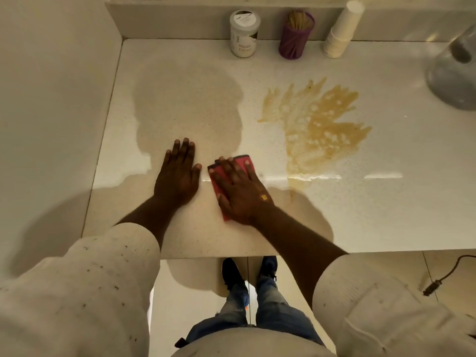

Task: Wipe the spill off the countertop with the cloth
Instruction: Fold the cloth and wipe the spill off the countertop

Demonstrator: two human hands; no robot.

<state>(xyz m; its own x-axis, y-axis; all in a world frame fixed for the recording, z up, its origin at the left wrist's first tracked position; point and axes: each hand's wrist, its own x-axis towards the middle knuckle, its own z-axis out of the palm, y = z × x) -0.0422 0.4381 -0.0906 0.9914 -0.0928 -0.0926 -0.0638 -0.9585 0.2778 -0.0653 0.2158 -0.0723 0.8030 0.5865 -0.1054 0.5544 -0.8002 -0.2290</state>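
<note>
A yellow-brown spill spreads in streaks over the white countertop, right of centre, with a thin trail running toward the front edge. A folded red cloth lies flat on the counter to the left of the spill, apart from it. My right hand presses flat on the cloth, fingers spread, covering most of it. Beside it, my left hand rests palm down on the bare counter, holding nothing.
Against the back wall stand a white jar, a purple holder with wooden sticks and a stack of paper cups. A grey rounded appliance sits at the far right. A side wall borders the counter's left.
</note>
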